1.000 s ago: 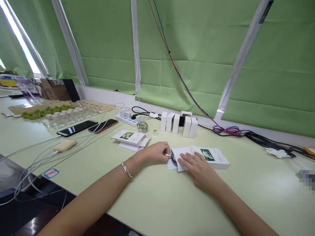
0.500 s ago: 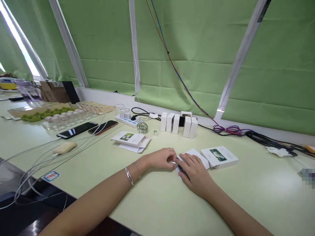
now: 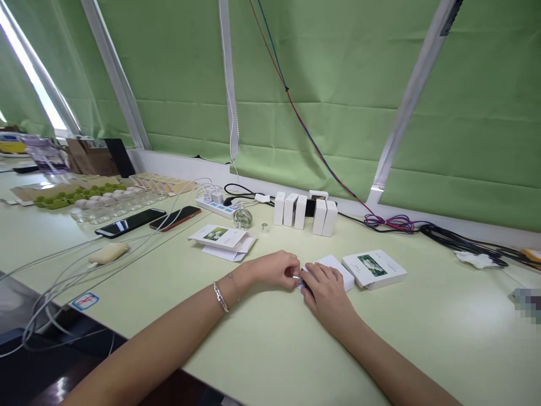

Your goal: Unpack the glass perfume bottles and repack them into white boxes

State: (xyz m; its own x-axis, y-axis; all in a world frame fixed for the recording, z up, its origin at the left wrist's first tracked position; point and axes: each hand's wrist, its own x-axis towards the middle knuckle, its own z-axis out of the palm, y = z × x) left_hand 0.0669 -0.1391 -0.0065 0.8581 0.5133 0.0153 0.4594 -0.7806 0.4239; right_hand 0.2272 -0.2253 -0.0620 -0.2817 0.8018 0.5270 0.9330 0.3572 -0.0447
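Finger and thumb of my left hand (image 3: 279,270) are pinched together at the near left end of a white box (image 3: 341,272). A small silvery piece (image 3: 296,278) shows at these fingertips; its kind is too small to tell. My right hand (image 3: 332,299) lies over the same box, its fingers curled round it and covering much of it. Just to the right, a second white box (image 3: 389,269) with a green and white picture lies flat. An opened, flattened white carton (image 3: 220,238) with a similar picture lies further left.
Several small white boxes (image 3: 300,213) stand upright at the back. Left of them are a small metal cylinder (image 3: 264,227), a round glass bottle (image 3: 243,217) and a power strip (image 3: 217,207). Two phones (image 3: 131,223), cables and an egg tray (image 3: 76,195) occupy the left.
Both hands stay at the white box, which has shifted slightly; the right fingers now reach closer to its left end. The dark area under them is less visible. The view moved slightly.
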